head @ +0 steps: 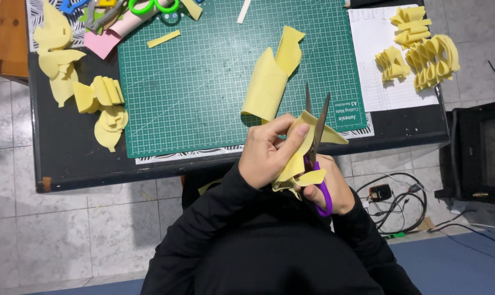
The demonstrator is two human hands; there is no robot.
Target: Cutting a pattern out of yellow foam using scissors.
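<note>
Yellow foam sheet [302, 143] pinched by left hand [265, 150]; scissors [316, 136] apparently open, right hand [330, 188].

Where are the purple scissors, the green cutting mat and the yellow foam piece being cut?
purple scissors [317, 123], head view, on the blades.
green cutting mat [203, 82], head view, bare middle.
yellow foam piece [297, 158], head view, its folded middle.

A white printed sheet [379, 60] (rectangular, ruled in lines) lies right of the green mat [203, 82].

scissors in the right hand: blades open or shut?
Open. The purple-handled scissors in the right hand show two blades spread in a narrow V, tips apart, around the yellow foam piece held by the left hand.
</note>
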